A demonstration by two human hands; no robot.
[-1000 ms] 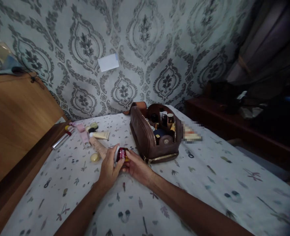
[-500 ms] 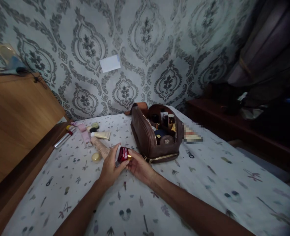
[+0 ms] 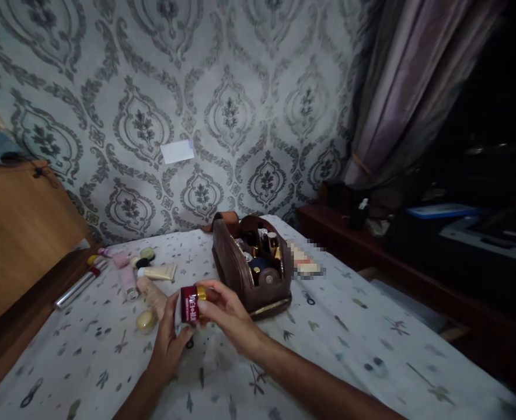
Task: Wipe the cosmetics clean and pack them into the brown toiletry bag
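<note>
By the left hand [image 3: 165,341] and right hand [image 3: 236,325], the red jar [image 3: 188,305] is clamped at both ends, seemingly for steadiness (its gold lid [image 3: 202,291] faces right). Beyond, small bottles [image 3: 265,238] are seemingly propped upright by the open brown bag [image 3: 230,274].

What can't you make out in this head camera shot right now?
- Jar's small print: head view, too small and blurred.
- Tan tube's near end: head view, behind the left hand.
- Brown bag's bottom: head view, hidden by its walls and contents.
- Pale item beside the bag: head view, pixelated.
- Both forearms' upper ends: head view, cut off by the bottom edge.
</note>
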